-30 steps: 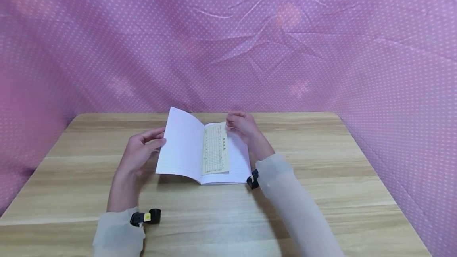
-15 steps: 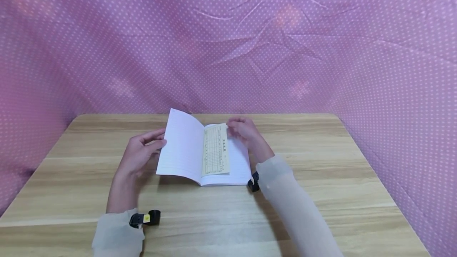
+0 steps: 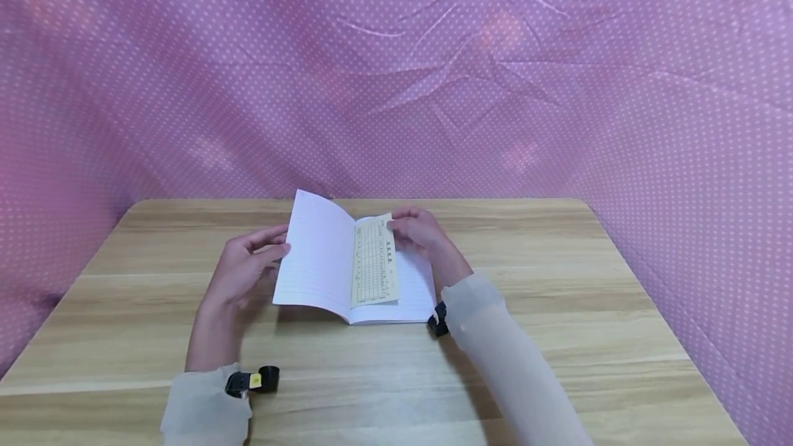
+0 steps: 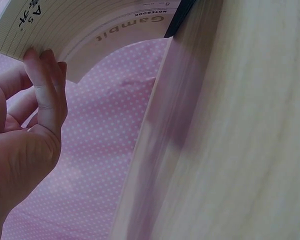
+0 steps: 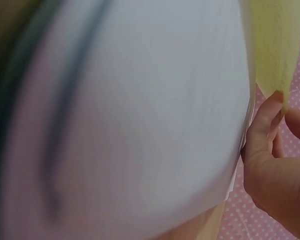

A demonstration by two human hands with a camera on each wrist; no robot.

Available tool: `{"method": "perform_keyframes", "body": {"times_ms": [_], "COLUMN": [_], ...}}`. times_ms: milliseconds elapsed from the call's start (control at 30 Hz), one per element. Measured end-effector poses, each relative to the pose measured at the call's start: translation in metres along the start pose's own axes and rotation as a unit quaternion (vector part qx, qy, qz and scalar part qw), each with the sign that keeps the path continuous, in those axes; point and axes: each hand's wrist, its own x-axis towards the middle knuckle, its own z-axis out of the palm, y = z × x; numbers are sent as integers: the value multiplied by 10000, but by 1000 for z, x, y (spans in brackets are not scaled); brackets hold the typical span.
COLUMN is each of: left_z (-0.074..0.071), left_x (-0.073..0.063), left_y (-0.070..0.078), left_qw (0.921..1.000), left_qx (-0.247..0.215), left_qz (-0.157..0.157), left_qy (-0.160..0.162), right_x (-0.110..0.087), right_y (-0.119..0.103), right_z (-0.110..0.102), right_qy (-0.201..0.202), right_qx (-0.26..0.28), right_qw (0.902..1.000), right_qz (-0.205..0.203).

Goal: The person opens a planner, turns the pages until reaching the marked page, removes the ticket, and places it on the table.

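A lined notebook [image 3: 314, 260] lies spread on the table, its left side lifted at a slant. My left hand [image 3: 243, 263] pinches the outer edge of that raised side, thumb on the page. In the left wrist view, the printed cover of the notebook [image 4: 127, 30] curves away above the hand [image 4: 32, 125]. A pale yellow printed slip [image 3: 374, 263] stands over the fold and part of the right page. With thumb and fingers, my right hand [image 3: 426, 236] pinches its upper right corner. The right wrist view shows the slip [image 5: 276, 45] bent above the right hand's fingertips.
The notebook rests on a light wooden table [image 3: 557, 308] near its far edge. Pink dotted cloth [image 3: 396, 88] hangs behind and at both sides. Each sleeve cuff carries a small black camera, such as the left one [image 3: 254, 382].
The right hand has shifted slightly left and down, and its thumb now lies over the slip's corner. The left hand and the notebook have hardly moved.
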Motion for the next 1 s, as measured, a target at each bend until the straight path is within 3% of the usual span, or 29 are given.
{"method": "perform_keyframes", "body": {"times_ms": [233,500,1000], "left_z": [2,3,3], "left_x": [-2,-4,-2], "left_y": [-1,-1,-1], "left_qw": [10000,9997,9994], "left_qx": [-43,-225,-331], "left_qz": [64,98,111], "left_qy": [-12,-92,-86], "right_x": [-1,-1,-9], "right_y": [3,4,-8], "right_z": [0,-3,-14], "right_qy": [-226,-187,-407], "right_qx": [-129,-228,88], "right_qw": [9996,9996,9990], "right_qz": [103,4,-172]}}
